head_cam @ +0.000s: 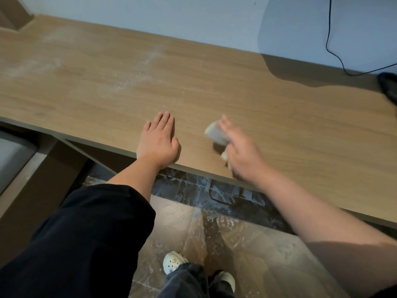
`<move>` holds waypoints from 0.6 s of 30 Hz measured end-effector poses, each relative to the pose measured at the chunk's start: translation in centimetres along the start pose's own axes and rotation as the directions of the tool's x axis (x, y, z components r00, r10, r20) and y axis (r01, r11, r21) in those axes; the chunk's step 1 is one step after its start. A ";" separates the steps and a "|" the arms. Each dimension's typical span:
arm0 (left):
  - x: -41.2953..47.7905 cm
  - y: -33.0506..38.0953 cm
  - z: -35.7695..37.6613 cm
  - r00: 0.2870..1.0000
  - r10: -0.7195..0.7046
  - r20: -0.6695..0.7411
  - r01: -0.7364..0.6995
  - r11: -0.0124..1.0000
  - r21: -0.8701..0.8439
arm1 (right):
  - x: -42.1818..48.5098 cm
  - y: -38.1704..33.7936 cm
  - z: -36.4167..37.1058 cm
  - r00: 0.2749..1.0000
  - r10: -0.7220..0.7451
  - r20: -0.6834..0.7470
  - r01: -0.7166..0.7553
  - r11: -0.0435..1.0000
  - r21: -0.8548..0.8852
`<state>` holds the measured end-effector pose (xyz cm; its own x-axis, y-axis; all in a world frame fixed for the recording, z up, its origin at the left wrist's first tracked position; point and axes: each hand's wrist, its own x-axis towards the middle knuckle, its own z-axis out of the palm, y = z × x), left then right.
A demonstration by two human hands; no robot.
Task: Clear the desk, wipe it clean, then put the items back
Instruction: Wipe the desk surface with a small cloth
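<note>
Left hand (158, 143) flat on the dusty wood-grain tabletop (279, 130), right hand (240, 155) gripping a crumpled pale cloth (216, 134).

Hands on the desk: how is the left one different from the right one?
The left hand lies flat on the desk with straight fingers and holds nothing; the right hand holds a pale cloth. The left hand looks sharp; the right hand looks blurred. Both are bare and near the desk's front edge.
</note>
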<state>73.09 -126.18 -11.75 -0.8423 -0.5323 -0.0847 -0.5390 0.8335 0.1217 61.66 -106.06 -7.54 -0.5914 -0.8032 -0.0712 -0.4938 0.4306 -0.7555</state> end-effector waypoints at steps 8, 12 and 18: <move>0.1 -0.1 0.1 1.000 0.002 -0.002 -0.002 1.000 0.003 | 5.6 4.1 -0.7 0.993 0.115 0.000 -0.098 0.851 -0.516; 0.1 0.0 0.2 1.000 -0.002 0.002 0.002 1.000 0.009 | 4.4 3.1 0.9 0.999 0.004 0.039 0.017 0.857 -0.515; 0.0 0.0 0.2 1.000 0.004 -0.001 -0.004 1.000 -0.006 | 0.2 0.7 4.5 0.948 -0.218 0.230 0.295 0.872 -0.391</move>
<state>73.06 -126.13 -11.90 -0.8442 -0.5296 -0.0828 -0.5360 0.8345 0.1277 64.07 -107.77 -11.00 -0.3065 -0.9504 -0.0523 -0.8543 0.2989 -0.4252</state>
